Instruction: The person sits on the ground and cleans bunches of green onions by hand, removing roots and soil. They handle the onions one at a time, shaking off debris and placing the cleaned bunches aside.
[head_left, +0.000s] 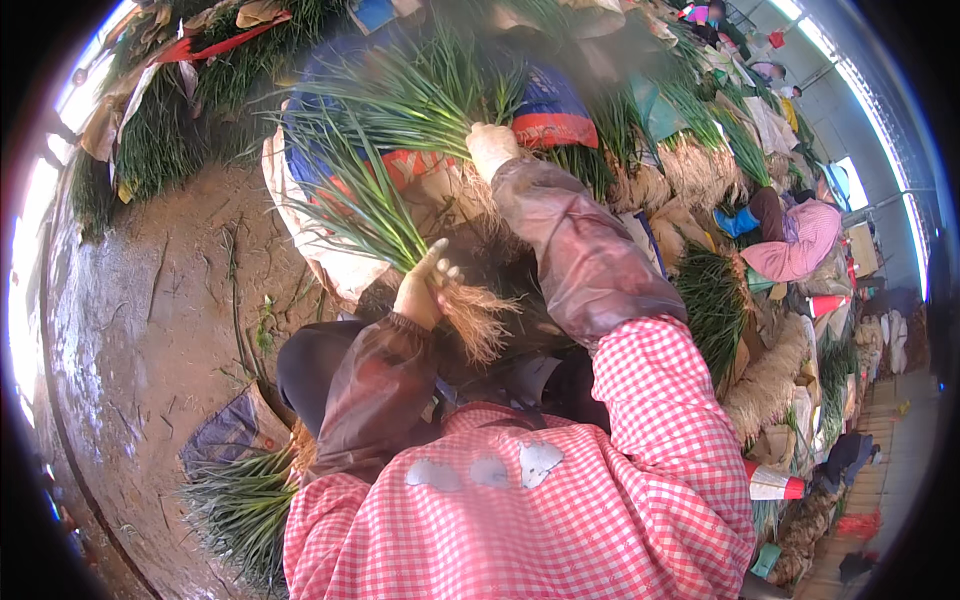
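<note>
My left hand (421, 294) is closed around a small bunch of green onion seedlings (390, 225). Their leaves fan to the upper left, and a tangle of pale brown roots (476, 315) hangs below my fingers. Farther forward, my right hand (491, 148) grips the base of a larger pile of seedlings (435, 94). That pile lies across a blue and red printed sack (551, 105); its roots dangle under my wrist. Both forearms wear brown translucent sleeve covers. A pale sack edge (289, 214) curves along the left of the pile.
Behind my left elbow lies another seedling bundle (240, 502) beside a dark woven sack (232, 431). Muddy floor (150, 300) with stray leaves spreads left. Stacked bundles (705, 307) line the right, where a person in a checked shirt (795, 240) sits near a red-and-white cone (772, 481).
</note>
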